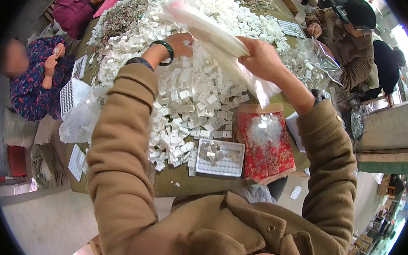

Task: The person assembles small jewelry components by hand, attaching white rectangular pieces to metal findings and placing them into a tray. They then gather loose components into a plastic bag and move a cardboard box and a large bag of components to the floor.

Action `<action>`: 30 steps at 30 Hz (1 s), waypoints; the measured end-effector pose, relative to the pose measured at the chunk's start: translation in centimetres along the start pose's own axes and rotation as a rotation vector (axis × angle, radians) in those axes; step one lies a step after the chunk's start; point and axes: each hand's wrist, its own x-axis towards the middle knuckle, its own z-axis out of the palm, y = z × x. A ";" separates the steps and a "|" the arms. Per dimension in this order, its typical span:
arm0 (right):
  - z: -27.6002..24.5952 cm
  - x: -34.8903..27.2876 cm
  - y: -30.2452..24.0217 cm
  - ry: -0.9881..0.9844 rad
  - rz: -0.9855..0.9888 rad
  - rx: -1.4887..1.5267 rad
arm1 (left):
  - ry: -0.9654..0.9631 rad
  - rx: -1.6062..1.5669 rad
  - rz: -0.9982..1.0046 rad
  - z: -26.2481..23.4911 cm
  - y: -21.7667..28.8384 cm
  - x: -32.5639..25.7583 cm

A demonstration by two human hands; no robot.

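Observation:
A long clear plastic bag (213, 37) slants over the heap, blurred at its far end. My right hand (261, 58) grips its near part, thumb against the plastic. The lower end of the bag hangs toward the table. My left hand (178, 46), with a dark green bangle (167, 52) on its wrist, is beside the bag over the pile of small white plastic pieces (192, 93). Its fingers are curled around something whitish, too unclear to name. In front of me lies a white tray (222, 174) with small clear or silvery pieces in its upper part.
A red patterned cloth (270, 158) holds a mound of clear small pieces (263, 131). Co-workers sit left (35, 74) and right (348, 44) along the table. A ribbed white tray (73, 94) and a crumpled clear bag (83, 123) lie at the left edge.

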 end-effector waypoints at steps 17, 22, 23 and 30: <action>-5.9 -2.9 1.0 0.368 0.074 0.299 | 0.234 0.175 0.082 3.1 2.8 -0.4; -5.1 -1.2 2.3 0.359 -0.015 0.267 | -0.115 0.362 -0.042 7.8 5.8 2.3; -5.1 -0.8 2.6 0.346 -0.039 0.280 | -0.123 0.372 -0.017 7.6 5.9 2.1; -3.1 7.3 5.0 0.054 -0.019 0.552 | -0.151 0.334 0.078 3.6 3.3 -3.2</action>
